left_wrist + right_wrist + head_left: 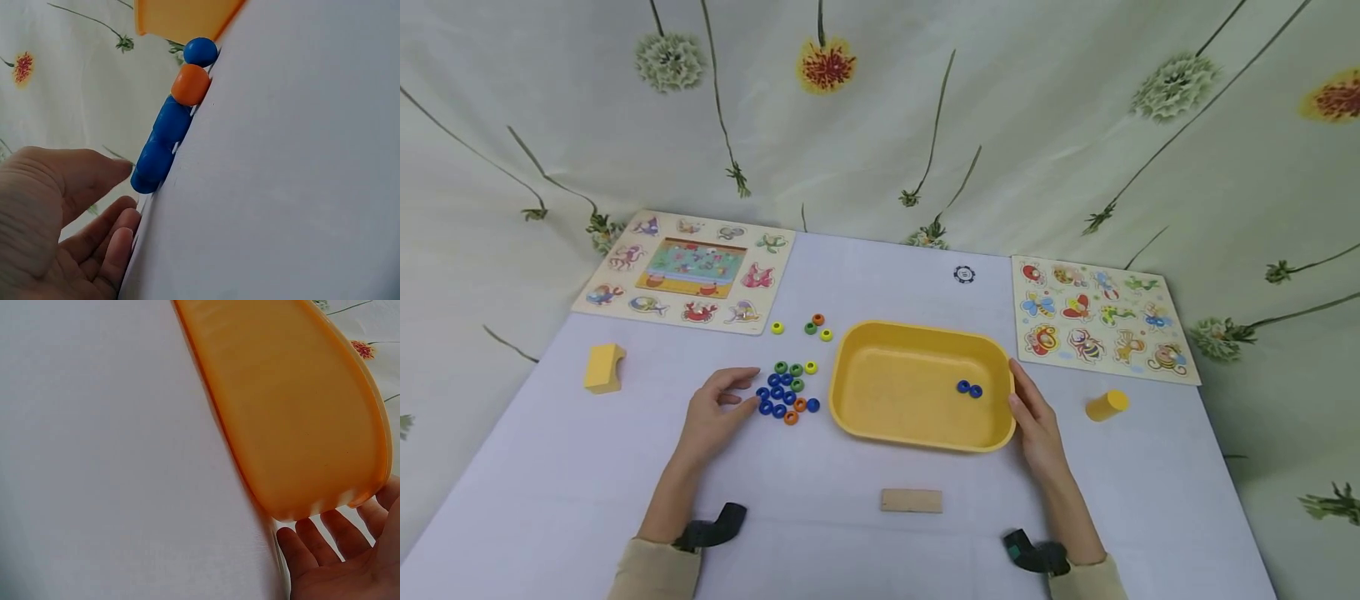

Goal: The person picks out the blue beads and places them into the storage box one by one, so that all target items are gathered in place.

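The left hand (718,410), grasping nothing, sits just beside loose beads (789,400) at the tray's (895,383) nine o'clock; the right hand (1037,425) rests relaxed fingers against its three o'clock end. Picking up a bead seems in hand, calling next for a pinch.

A pale, creased cloth (1037,167) is spreading behind and beside the white table (812,533), printed puffballs (670,62) and red-and-yellow blooms (826,66) are dotting it, and soft light is falling.
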### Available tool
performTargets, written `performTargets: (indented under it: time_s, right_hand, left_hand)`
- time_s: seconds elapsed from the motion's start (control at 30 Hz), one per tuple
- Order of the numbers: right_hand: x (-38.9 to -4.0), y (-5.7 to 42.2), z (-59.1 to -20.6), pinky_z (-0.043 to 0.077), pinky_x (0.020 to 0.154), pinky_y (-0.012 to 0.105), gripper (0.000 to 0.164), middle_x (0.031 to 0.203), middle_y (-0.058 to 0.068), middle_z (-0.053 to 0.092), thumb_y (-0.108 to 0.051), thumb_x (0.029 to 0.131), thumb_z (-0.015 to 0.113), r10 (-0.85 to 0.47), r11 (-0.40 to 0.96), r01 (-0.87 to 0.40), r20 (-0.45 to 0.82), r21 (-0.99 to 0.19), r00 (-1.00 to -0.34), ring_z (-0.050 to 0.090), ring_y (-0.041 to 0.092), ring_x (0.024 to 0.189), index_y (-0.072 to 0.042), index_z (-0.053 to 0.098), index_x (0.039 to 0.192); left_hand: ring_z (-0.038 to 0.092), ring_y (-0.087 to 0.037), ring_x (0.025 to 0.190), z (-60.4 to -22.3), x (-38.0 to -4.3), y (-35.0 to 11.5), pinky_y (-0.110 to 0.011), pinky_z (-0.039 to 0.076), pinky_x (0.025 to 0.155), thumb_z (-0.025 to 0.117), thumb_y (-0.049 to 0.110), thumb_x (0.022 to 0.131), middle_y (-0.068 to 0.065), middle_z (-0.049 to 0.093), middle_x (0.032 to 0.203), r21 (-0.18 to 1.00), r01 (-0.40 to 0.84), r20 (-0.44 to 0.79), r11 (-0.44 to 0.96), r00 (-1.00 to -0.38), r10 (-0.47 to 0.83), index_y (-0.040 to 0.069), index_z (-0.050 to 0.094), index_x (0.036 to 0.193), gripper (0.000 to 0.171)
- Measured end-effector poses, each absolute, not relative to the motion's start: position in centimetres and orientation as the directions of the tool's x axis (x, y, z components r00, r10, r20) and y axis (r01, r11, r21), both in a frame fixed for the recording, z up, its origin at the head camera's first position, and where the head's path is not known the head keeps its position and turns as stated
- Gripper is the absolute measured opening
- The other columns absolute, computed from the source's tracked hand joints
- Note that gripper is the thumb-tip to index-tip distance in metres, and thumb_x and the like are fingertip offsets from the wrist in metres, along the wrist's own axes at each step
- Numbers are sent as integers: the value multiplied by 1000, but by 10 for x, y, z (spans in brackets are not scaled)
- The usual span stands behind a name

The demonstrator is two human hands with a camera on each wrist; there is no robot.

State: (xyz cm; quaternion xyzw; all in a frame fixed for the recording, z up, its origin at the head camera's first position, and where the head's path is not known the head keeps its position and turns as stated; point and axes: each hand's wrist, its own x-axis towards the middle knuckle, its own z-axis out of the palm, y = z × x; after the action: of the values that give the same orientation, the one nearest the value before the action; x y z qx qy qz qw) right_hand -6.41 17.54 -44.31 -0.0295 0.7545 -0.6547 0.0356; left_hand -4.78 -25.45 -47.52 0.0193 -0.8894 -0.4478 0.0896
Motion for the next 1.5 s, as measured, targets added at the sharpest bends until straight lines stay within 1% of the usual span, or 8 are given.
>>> performTargets:
  time_s: [0.47, 0.57, 0.73, 0.87, 1.0, 1.13, 1.33, 1.5]
  right_hand:
    - [-63, 177, -443, 29, 94, 7, 44, 145, 0, 26, -18, 96, 36, -112, 167, -3, -16, -986, -994, 24, 12, 133, -18, 28, 140]
    - [-64, 177, -443, 29, 95, 7, 44, 145, 1, 27, -17, 96, 36, -120, 159, -9, -11, -987, -993, 24, 13, 133, -18, 28, 140]
    - [-65, 176, -444, 28, 95, 7, 44, 144, 2, 28, -13, 96, 36, -120, 152, -19, 1, -988, -993, 23, 17, 133, -16, 29, 139]
    - [-65, 178, -446, 28, 95, 7, 44, 144, 2, 28, -13, 96, 36, -111, 146, -21, 5, -989, -994, 24, 16, 133, -17, 29, 139]
    - [-66, 179, -447, 28, 95, 6, 45, 145, 4, 26, -13, 96, 35, -124, 139, -35, 18, -990, -992, 23, 17, 133, -14, 27, 140]
    - [-69, 177, -447, 27, 95, 6, 45, 145, 5, 25, -13, 96, 36, -129, 126, -31, 14, -992, -992, 22, 16, 133, -12, 27, 140]
    - [-68, 175, -446, 25, 95, 4, 45, 145, 4, 26, -14, 96, 37, -126, 157, -26, 6, -987, -992, 21, 17, 134, -13, 28, 140]
    - [-67, 179, -445, 24, 96, 4, 44, 145, 4, 27, -14, 95, 36, -112, 171, -35, 15, -985, -994, 21, 17, 134, -13, 29, 139]
  left_hand:
    - [50, -16, 92, -479, -51, -249, -19, 42, 69, 66, 17, 79, -3, 55, 109, 677, 3, 147, 736, -980, -132, 10, 66, 102, 24]
    - [52, -17, 89, -473, -51, -248, -24, 44, 69, 66, 21, 79, -5, 58, 103, 685, -21, 134, 728, -979, -154, 9, 66, 101, 24]
    - [55, -9, 73, -454, -59, -235, -23, 48, 56, 66, 35, 77, -2, 64, 85, 732, 5, 192, 681, -961, -199, 14, 66, 99, 31]
    - [58, -11, 75, -406, -72, -188, -23, 50, 59, 69, 26, 76, -4, 64, 86, 832, 104, 199, 545, -973, -118, 11, 64, 100, 28]
    - [58, -13, 77, -385, -93, -131, -19, 50, 65, 70, 14, 75, -5, 64, 88, 902, 190, 170, 387, -982, 86, 8, 64, 99, 25]
    - [58, -9, 72, -397, -116, -81, -19, 50, 62, 70, 13, 74, -1, 64, 84, 915, 174, 95, 365, -970, 224, 9, 67, 93, 20]
    - [60, -9, 68, -435, -142, -38, -20, 50, 61, 71, 8, 72, -2, 66, 80, 925, 68, -53, 374, -951, 303, 6, 68, 89, 18]
    - [58, -8, 66, -453, -150, -20, -17, 49, 60, 69, 2, 70, -5, 65, 76, 884, 113, -71, 454, -926, 370, 2, 67, 86, 16]
